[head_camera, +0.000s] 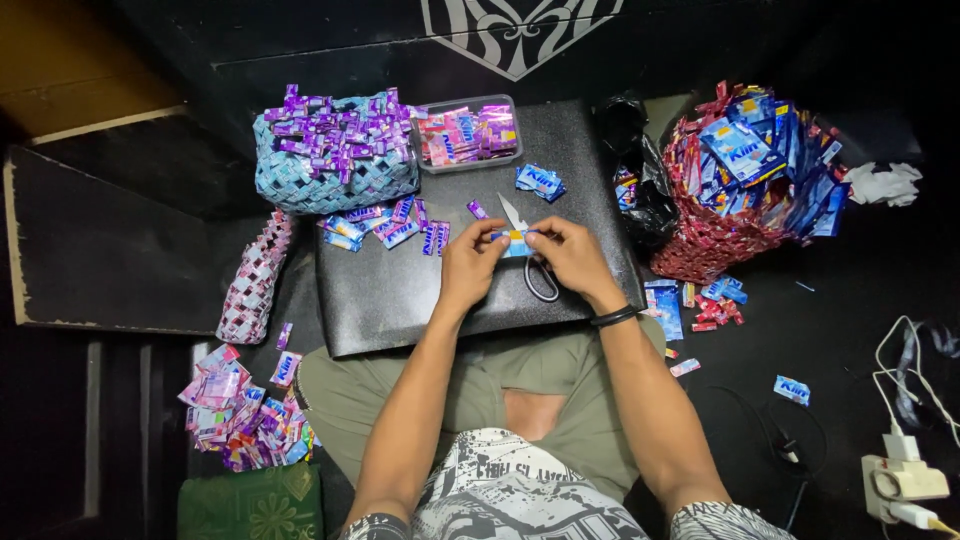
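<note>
My left hand (470, 262) and my right hand (568, 255) meet over a black board (400, 290) on my lap. Both pinch a small blue and orange wrapper strip (516, 240) between fingers and thumbs. A pair of scissors (530, 262) with black handles lies on the board just under my right hand, blades pointing away from me. Loose blue and purple wrapper pieces (390, 228) lie to the left of my left hand, and a folded blue wrapper (540, 182) sits farther up the board.
A woven blue and purple basket (330, 150) and a clear tub of pink wrappers (465, 132) stand at the board's far edge. A red woven basket with blue packets (745, 180) is at the right, a black bag (640, 180) beside it. Wrappers (240, 410) pile at the lower left; a power strip (905, 480) lies at the lower right.
</note>
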